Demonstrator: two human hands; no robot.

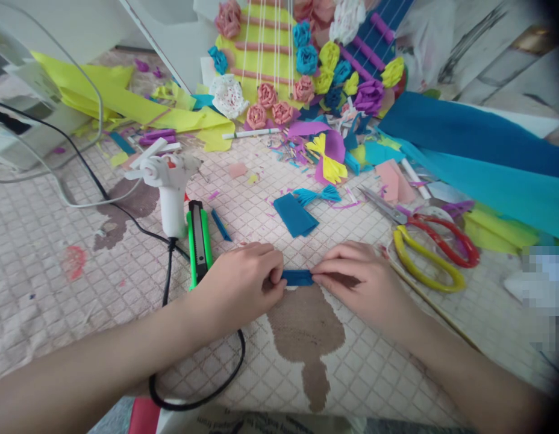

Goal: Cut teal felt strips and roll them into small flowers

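Note:
A narrow folded strip of dark blue paper point(297, 277) is stretched between my hands, low over the table. My left hand point(246, 274) pinches its left end, fingers curled. At the other end, the thumb and fingertips of my right hand point(358, 277) grip the strip. Just beyond lies a folded dark blue paper piece point(295, 215), with a pleated light blue paper bow point(322, 194) touching its upper edge. A green utility knife point(199, 241) lies beside my left wrist. Scissors with red and yellow handles point(424, 241) rest to the right of my right hand.
A white glue gun point(170, 199) stands at left, its black cord point(168, 277) looping toward the front edge. Paper roses point(268, 95) and a yellow strung panel point(261, 36) are at the back. Blue crepe paper point(478, 138) spreads at right, yellow crepe paper point(139, 105) at left.

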